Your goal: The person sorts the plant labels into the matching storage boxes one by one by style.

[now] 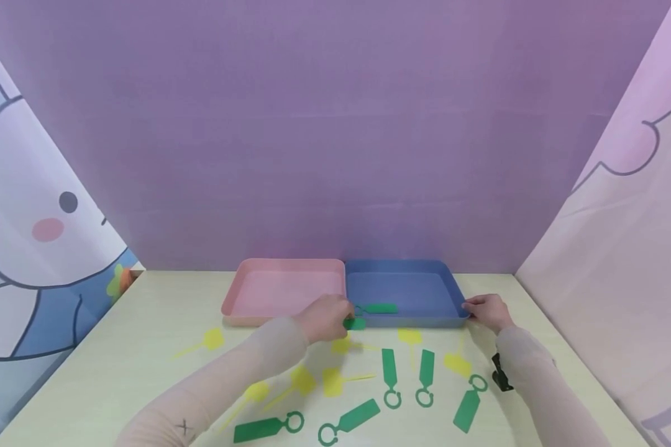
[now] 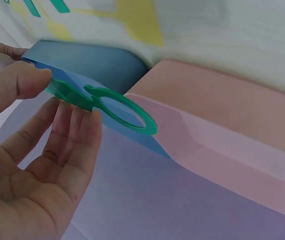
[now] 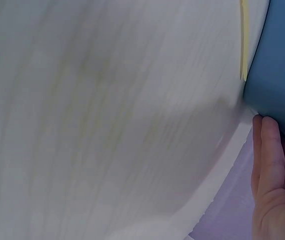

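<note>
My left hand [image 1: 327, 318] pinches a green ring-ended tag [image 2: 72, 94] between thumb and fingertips, at the front edge where the two trays meet. Its ring points toward the pink tray [image 2: 222, 87] in the left wrist view; in the head view the hand hides part of it. Another green tag [image 1: 381, 308] lies in the blue tray [image 1: 451, 280], near its front wall. At that tray's front right corner, my right hand [image 1: 489, 310] grips the rim, with fingers [image 3: 272, 150] against the outer wall in the right wrist view.
Several green ring-ended tags [image 1: 358, 415] lie scattered on the pale table [image 1: 117, 372] before the trays. Among them are several yellow tags [image 1: 302, 379] with thin tails. A small black object [image 1: 502, 375] sits beside my right forearm. Behind the trays rises a purple backdrop [image 1: 335, 136].
</note>
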The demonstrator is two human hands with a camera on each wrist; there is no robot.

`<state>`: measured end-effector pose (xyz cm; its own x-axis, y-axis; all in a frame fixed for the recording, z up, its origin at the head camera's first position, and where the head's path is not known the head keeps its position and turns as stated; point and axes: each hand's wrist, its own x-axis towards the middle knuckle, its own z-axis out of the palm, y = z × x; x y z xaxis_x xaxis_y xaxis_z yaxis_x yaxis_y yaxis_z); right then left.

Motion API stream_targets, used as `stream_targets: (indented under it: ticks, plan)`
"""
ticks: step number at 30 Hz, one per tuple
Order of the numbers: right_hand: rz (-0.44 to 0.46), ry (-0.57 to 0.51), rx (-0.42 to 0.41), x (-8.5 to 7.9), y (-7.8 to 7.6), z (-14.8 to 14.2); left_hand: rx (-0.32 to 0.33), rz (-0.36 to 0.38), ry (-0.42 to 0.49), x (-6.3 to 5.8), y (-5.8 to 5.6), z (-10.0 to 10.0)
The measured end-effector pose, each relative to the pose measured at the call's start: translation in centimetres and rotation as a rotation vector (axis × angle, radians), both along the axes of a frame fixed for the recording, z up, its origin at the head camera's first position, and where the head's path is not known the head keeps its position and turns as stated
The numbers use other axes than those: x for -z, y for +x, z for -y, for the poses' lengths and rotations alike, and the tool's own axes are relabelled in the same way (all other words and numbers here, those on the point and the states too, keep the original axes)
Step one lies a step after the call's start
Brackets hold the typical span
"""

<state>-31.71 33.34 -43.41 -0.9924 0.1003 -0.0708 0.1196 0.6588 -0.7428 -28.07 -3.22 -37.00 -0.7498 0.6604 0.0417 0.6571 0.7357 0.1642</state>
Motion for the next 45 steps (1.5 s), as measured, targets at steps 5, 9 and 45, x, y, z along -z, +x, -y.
stream_targets:
  ticks: [5,9,45]
  plan:
    - [0.002,-0.006,-0.009,0.2,0.0,0.0,0.020,0.011,0.001,-0.7,-0.5,-1.2]
    - [-0.010,-0.010,-0.011,0.4,-0.1,-0.1,0.028,0.017,-0.007,-0.9,-1.0,-2.2]
    - [0.006,-0.026,-0.015,0.1,0.0,-0.2,0.011,0.120,-0.036,-0.2,-7.0,-7.6]
